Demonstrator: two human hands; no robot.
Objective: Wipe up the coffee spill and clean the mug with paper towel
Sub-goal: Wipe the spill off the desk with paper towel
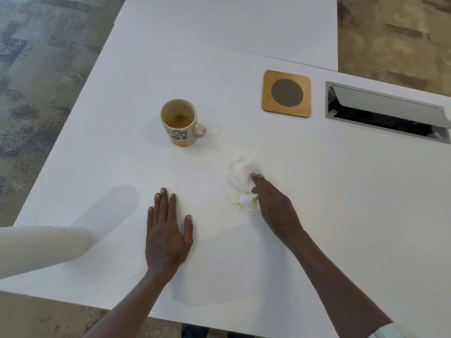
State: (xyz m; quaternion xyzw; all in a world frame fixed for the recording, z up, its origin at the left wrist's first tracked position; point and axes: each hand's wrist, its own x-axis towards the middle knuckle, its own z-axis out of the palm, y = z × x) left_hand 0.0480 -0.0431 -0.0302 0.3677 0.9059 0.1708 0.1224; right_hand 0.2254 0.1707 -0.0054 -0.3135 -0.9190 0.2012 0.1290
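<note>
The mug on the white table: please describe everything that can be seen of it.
The cream ceramic mug with dark bean-like marks and an orange band at its base stands upright on the white table, its handle pointing right. A little brown coffee lies at its bottom, and the inner wall looks stained. Neither hand touches it.

Open white tabletop (329, 191) is left between the mug (180, 123) and the bamboo coaster (286, 93). The near-left corner is blocked by a paper towel roll (41, 247), and the far-right edge by a raised cable hatch (388, 111).
</note>
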